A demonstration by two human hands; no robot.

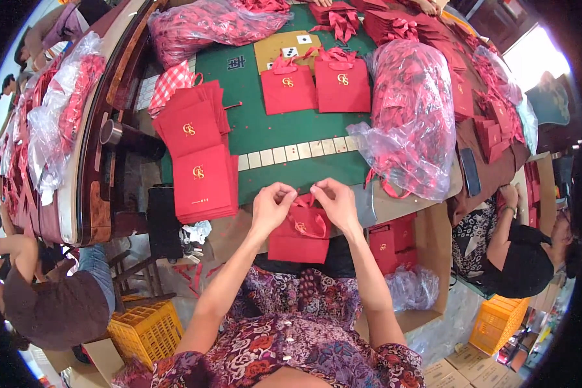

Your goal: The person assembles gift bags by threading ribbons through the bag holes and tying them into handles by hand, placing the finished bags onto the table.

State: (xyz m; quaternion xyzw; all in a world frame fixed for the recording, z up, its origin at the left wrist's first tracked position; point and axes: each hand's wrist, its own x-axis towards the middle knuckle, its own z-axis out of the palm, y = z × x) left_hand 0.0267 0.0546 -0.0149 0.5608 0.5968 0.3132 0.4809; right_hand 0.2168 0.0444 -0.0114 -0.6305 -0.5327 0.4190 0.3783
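In front of me, at the near table edge, is a small red paper gift bag [299,250] with gold lettering and a red ribbon [312,224] across its top. Above the bag my left hand [275,205] is closed in a pinch at the ribbon. My right hand [335,202] pinches the ribbon on the other side, fingertips a little apart from the left ones. Their exact grip is partly hidden. Two finished-looking red bags with ribbon bows, a left bag [289,92] and a right bag [343,87], lie farther off on the green tabletop [239,97].
Stacked red bags [204,178] lie to the left, by a dark cylindrical cup [130,140]. A clear plastic sack of red ribbons [410,116] bulges at right, near a phone [470,172]. Below stands a cardboard box [431,249]. People sit on both sides.
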